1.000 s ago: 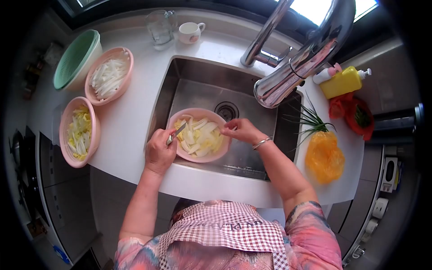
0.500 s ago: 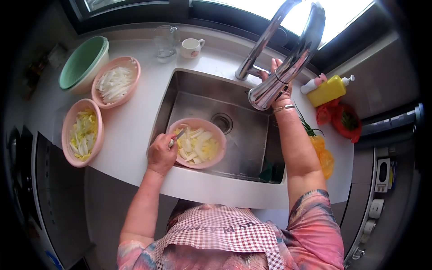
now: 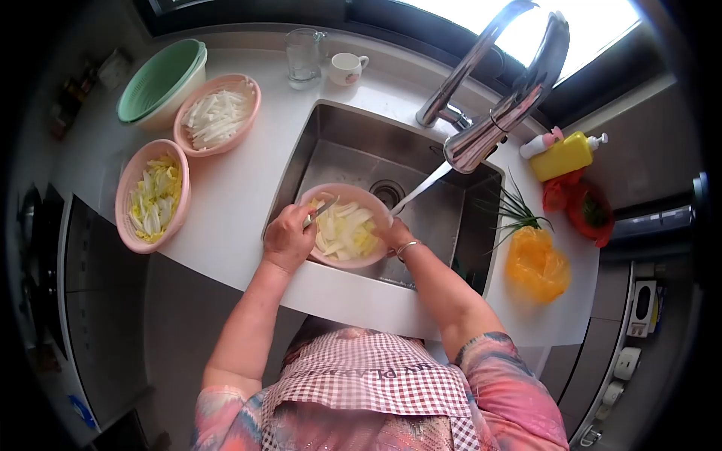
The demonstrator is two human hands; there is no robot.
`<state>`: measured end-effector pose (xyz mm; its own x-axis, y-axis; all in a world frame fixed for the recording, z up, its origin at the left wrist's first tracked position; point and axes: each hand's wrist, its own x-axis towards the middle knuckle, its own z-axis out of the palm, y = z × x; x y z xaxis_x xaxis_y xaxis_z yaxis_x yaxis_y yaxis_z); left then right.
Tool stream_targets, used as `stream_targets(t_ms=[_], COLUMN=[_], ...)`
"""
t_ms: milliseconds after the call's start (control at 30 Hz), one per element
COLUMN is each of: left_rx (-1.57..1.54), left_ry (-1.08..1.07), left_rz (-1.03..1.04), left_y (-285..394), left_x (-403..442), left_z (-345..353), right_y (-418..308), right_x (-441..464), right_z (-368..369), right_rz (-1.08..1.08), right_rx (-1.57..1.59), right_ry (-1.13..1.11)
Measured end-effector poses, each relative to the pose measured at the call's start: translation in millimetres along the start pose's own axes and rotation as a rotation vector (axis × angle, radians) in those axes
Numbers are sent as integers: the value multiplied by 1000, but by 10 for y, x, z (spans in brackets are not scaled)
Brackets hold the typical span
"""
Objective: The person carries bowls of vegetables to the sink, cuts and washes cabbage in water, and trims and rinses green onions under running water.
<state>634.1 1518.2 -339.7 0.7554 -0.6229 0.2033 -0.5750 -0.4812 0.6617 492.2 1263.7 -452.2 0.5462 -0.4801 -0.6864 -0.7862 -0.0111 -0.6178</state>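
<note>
In the sink, a pink bowl [image 3: 348, 262] holds water and cut pale cabbage pieces [image 3: 344, 231]. My left hand [image 3: 289, 237] is closed around a small knife [image 3: 326, 206] at the bowl's left rim, the blade pointing over the cabbage. At the opposite rim, my right hand [image 3: 394, 234] grips the bowl's side; some of its fingers are hidden. Water [image 3: 423, 188] runs from the faucet [image 3: 472, 150] down toward the bowl's right edge, close to my right hand.
Left of the sink [image 3: 451, 218] stand a pink bowl of cabbage [image 3: 122, 197], a pink basket of white strips [image 3: 254, 113] and a green colander [image 3: 162, 79]. Behind are a glass pitcher [image 3: 304, 60] and mug [image 3: 345, 69]. Rightward lie green onions [image 3: 519, 210], an orange bag [image 3: 538, 267] and a yellow bottle [image 3: 562, 156].
My right hand has come down from behind the faucet to the bowl's right rim. Water now flows from the spout. My left hand still holds the knife.
</note>
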Motion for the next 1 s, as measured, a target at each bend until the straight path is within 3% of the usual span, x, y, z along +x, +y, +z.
stream_targets(t_ms=[33,133,200,367,633,700,833,933,1000], left_rx=[8,40,63,109,-43,-350,-1022,-725,-645], left_ry=[-8,-42,-59,-355,-530,-597,-850,-675,-552], left_rz=[-1,8,24,11,70,-175,-791,-479,-451], left_y=[6,29,65,341,1033,934,1098,1156,801], left_x=[3,-9,-8,89,576,644,583,482,473], left_z=[3,-1,12,101,1305,1802,1358,1127,1372], right_y=[16,36,32,-14,224,175,301,248,259], right_x=[-18,-4,-98,-572,-867,-1015,-911,-984,-944], right_z=[22,-91,-173,-671,-831,-817,-814,-833,-848], right_rz=[89,127,126,60,23,8,23,15,54], right_rx=[150,132,199,236,500,601,671,681,614], right_ry=[-74,-122,-51,125,302,295,210,210,180])
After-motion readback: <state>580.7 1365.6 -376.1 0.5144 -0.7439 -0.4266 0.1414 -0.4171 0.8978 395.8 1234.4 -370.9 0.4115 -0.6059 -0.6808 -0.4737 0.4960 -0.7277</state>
